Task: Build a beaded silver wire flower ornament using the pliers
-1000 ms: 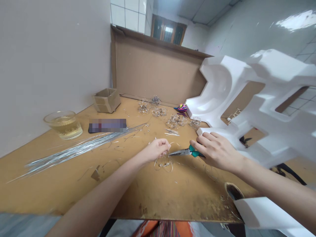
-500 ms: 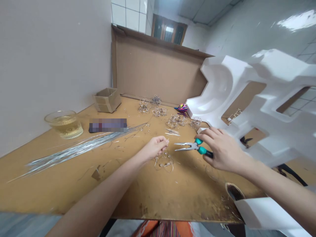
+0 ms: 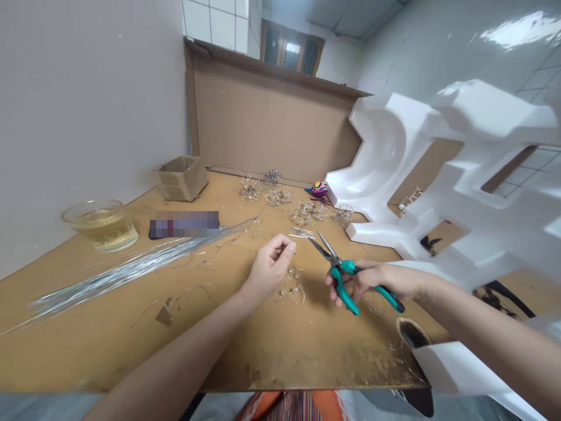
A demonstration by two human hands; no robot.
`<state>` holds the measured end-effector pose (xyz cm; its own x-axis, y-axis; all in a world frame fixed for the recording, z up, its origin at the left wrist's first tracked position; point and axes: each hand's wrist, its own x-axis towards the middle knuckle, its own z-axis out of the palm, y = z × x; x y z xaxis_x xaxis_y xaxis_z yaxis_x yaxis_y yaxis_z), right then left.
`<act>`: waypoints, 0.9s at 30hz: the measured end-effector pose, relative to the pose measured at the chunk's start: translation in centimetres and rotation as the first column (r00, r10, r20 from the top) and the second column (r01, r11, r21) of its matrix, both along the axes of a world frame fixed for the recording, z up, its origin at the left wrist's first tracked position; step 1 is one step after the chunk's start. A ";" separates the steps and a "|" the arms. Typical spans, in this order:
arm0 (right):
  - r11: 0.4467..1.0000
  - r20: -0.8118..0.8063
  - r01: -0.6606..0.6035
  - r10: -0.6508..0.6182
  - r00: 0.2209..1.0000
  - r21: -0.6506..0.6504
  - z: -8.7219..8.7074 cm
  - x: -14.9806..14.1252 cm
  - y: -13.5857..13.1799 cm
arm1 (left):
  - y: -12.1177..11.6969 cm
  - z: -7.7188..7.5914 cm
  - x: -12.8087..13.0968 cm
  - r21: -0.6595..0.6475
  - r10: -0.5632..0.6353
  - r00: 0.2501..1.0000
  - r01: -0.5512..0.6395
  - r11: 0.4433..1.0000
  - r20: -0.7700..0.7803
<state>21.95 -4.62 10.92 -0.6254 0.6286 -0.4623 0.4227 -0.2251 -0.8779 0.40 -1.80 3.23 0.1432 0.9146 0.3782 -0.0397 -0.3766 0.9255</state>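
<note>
Small craft workshop, worn wooden workbench, wire scraps, cardboard backboard, tiled wall

Cardboard panel behind workbench; wood-framed window, white tiles beyond.

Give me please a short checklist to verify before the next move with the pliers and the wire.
1. Pliers in right hand: ok, held by the teal handles, grip open.
2. Left hand: cannot tell, the fingers are pinched, but any wire between them is too thin to see.
3. Wire loops: ok, lying on the board between the hands.
4. Wire scraps: not ok, loose pieces lie scattered near the hands.
5. Foam block: cannot tell whether it touches the right hand; it stands very close.
</note>
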 end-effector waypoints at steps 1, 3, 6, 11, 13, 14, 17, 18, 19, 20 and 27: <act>1.000 0.015 -0.004 0.004 1.000 0.007 0.0 -0.2 0.0 | -0.1 0.0 0.0 0.007 0.010 1.000 -0.010 1.000 -0.017; 1.000 0.040 -0.015 0.014 0.999 0.016 0.2 -0.5 -0.1 | 0.0 0.0 0.1 0.022 0.035 0.998 -0.034 0.999 -0.048; 0.999 0.069 -0.036 0.033 0.997 0.035 0.5 -0.7 -0.1 | 0.2 -0.1 0.2 0.040 0.022 0.995 -0.018 0.999 -0.101; 0.996 0.087 -0.056 0.049 0.995 0.075 0.5 -0.1 0.2 | 0.1 -0.3 0.2 0.039 -0.051 0.986 0.058 0.998 -0.157; 0.996 0.090 -0.051 0.045 0.995 0.072 0.5 0.1 0.2 | 0.0 -0.3 0.2 0.038 -0.047 0.988 0.053 0.998 -0.145; 0.997 0.093 -0.050 0.044 0.995 0.066 0.5 0.1 0.2 | -0.1 -0.2 0.2 0.038 -0.040 0.990 0.045 0.998 -0.133; 0.998 0.097 -0.047 0.043 0.994 0.045 0.5 0.2 0.1 | -0.1 -0.1 0.1 0.032 -0.046 0.993 0.049 0.998 -0.105; 0.998 0.092 -0.047 0.043 0.995 0.042 0.5 0.2 0.1 | -0.1 -0.1 0.1 0.026 -0.056 0.994 0.059 0.998 -0.098; 0.998 0.084 -0.044 0.041 0.996 0.040 0.5 0.2 0.0 | -0.1 -0.1 0.1 0.014 -0.069 0.993 0.071 0.997 -0.092; 0.999 0.074 -0.039 0.036 0.997 0.038 0.4 0.3 0.0 | 0.0 -0.1 0.1 -0.001 -0.082 0.993 0.083 0.997 -0.085; 0.999 0.063 -0.035 0.033 0.997 0.030 0.3 0.5 0.0 | 0.1 -0.2 0.2 -0.044 -0.147 0.985 0.143 0.989 -0.089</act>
